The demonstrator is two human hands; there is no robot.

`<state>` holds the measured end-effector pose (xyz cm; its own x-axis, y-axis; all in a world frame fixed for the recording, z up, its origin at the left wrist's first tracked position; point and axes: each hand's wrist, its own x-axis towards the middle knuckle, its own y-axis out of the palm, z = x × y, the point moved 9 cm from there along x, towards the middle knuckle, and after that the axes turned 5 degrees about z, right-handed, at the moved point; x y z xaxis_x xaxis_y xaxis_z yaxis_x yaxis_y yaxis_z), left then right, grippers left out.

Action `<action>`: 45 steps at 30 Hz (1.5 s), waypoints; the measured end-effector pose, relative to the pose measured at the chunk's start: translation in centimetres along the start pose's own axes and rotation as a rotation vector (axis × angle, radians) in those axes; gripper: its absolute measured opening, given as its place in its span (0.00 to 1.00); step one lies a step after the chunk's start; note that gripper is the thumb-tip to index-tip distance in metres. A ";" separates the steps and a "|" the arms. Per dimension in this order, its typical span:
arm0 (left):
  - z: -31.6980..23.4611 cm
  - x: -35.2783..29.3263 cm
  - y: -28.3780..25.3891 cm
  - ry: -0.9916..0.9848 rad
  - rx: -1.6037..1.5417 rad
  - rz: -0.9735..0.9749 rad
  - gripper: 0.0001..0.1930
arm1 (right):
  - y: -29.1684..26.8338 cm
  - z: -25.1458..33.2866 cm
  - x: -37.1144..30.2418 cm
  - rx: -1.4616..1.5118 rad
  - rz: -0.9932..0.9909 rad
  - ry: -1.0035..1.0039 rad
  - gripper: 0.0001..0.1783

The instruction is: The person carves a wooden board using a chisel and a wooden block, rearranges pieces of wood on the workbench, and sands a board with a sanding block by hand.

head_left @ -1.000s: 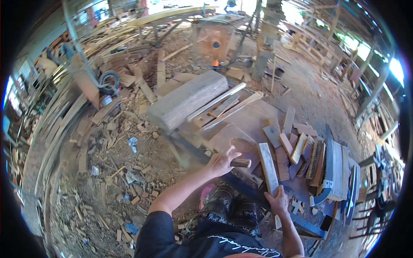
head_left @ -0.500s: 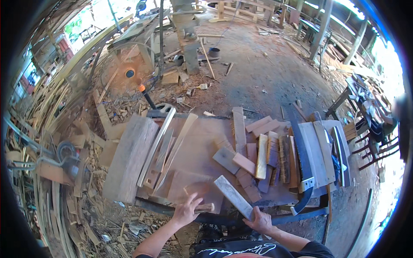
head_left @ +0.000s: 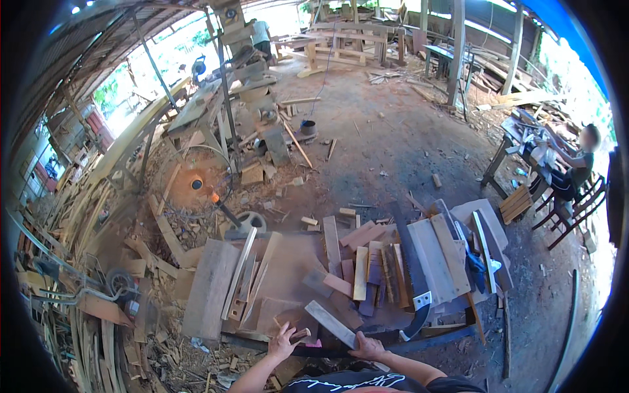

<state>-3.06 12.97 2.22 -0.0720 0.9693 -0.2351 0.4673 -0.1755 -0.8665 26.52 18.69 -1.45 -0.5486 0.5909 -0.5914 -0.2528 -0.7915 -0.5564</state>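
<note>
My right hand (head_left: 368, 347) is closed on the near end of a short pale board (head_left: 331, 324), which slants across the front of the workbench. My left hand (head_left: 282, 344) is bent around a small wooden piece (head_left: 301, 335) whose blunt end sticks out to the right; its exact kind is unclear. A thin strip also shows by those fingers. Beyond the board lie several short wood blocks (head_left: 361, 273), pale and dark brown. A handsaw (head_left: 411, 252) with a dark blade and curved handle rests to their right.
Long wood strips (head_left: 240, 272) and a wide plank (head_left: 208, 288) lie on the bench's left. Boards (head_left: 439, 255) cover its right side. Wood scraps litter the ground. One person (head_left: 580, 164) sits at a table on the right; another person (head_left: 261, 40) stands far back.
The view has tipped up and shifted, bringing both other people into sight. My right hand still grips the board, and the left still has the small wooden piece.
</note>
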 end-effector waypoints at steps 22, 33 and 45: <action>0.1 -0.5 0.8 -0.053 -0.065 0.078 0.32 | 0.1 0.4 -0.2 -0.034 -0.060 -0.005 0.34; 3.8 -0.3 -0.3 0.284 -0.098 0.088 0.24 | 0.5 0.3 -0.8 -0.077 -0.185 0.100 0.35; 4.7 3.4 -0.1 0.143 -0.022 0.362 0.25 | 0.7 0.2 -1.2 -0.047 -0.108 0.209 0.39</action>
<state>-7.47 15.44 -0.61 0.2241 0.8600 -0.4585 0.4590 -0.5081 -0.7288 26.86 17.37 -1.01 -0.3427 0.6947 -0.6324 -0.2606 -0.7170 -0.6465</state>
